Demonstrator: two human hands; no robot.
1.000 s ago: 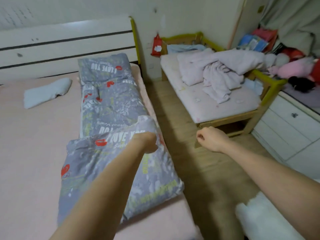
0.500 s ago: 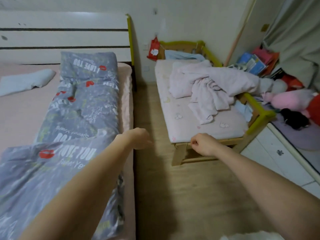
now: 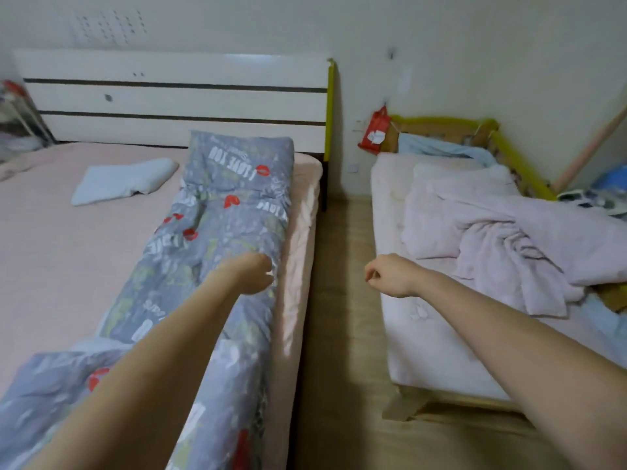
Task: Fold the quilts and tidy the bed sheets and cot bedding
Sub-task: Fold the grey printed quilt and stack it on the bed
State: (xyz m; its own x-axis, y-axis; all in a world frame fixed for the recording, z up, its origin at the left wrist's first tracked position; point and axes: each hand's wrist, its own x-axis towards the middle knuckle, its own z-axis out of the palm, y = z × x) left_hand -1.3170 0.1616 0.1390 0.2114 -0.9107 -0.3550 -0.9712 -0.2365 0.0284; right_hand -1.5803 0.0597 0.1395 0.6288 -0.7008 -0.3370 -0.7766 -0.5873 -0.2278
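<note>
Seemingly both hands are curled: left hand (image 3: 252, 278) over the quilt (image 3: 217, 232), grip hidden; right hand (image 3: 390, 274) holds nothing.

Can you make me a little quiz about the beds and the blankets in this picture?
1. True or false: the grey quilt lies on the big bed.
2. What colour is the crumpled blanket on the cot? A) green B) pale pink C) black
3. Which hand is over the grey quilt, the left hand or the right hand?

Key: 1 true. 2 B. 3 the left hand.
</note>
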